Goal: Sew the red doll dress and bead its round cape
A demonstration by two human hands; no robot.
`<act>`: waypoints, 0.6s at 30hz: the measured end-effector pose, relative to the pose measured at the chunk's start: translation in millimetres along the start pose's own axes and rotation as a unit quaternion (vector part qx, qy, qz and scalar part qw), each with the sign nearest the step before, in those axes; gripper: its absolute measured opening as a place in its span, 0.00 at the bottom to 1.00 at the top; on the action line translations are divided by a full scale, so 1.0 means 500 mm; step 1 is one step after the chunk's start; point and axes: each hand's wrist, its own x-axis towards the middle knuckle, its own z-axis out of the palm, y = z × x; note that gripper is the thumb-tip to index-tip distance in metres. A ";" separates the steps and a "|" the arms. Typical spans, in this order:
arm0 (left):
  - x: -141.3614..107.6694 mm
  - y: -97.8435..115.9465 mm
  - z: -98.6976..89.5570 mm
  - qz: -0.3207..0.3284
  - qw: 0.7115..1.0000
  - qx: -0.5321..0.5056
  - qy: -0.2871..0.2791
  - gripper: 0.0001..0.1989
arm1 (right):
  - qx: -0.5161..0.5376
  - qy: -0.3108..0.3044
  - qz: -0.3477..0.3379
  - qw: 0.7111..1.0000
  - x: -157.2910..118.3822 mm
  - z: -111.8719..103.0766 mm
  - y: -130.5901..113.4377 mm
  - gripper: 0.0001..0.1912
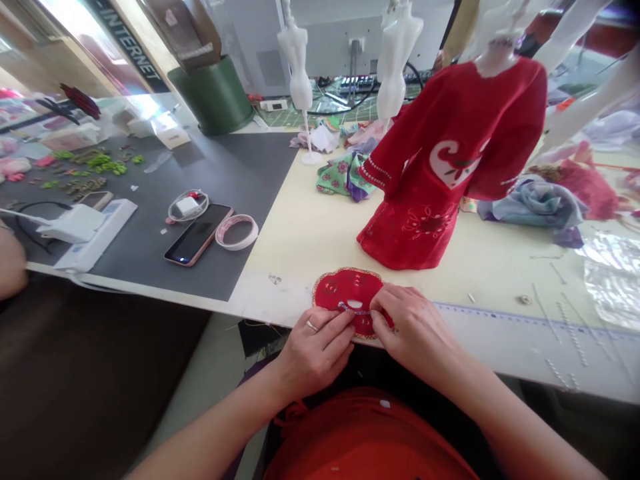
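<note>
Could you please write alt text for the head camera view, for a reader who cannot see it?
The person's left hand and right hand hold a small red scalloped fabric piece with beaded trim at the edge of a cream tabletop. Behind it, a red embroidered dress stands on a white mannequin.

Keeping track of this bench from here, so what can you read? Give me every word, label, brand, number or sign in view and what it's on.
"-INTERNET", cut off at its left end, on the dark banner at upper left.
The white card: print too blurred to read.
The roll of tape: red print too blurred to read.
The measuring tape along the table edge: markings too small to read.
</note>
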 end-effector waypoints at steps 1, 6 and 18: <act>-0.001 0.000 0.000 0.000 1.000 -0.001 -0.003 0.14 | 0.001 0.000 0.000 1.000 0.000 0.001 0.001 0.08; -0.001 -0.001 -0.002 0.004 1.000 -0.006 -0.008 0.15 | 0.003 0.002 0.000 1.000 0.002 0.004 0.004 0.08; -0.001 -0.002 -0.002 0.005 1.000 -0.003 -0.025 0.17 | -0.002 0.008 0.002 1.000 0.003 0.005 0.005 0.09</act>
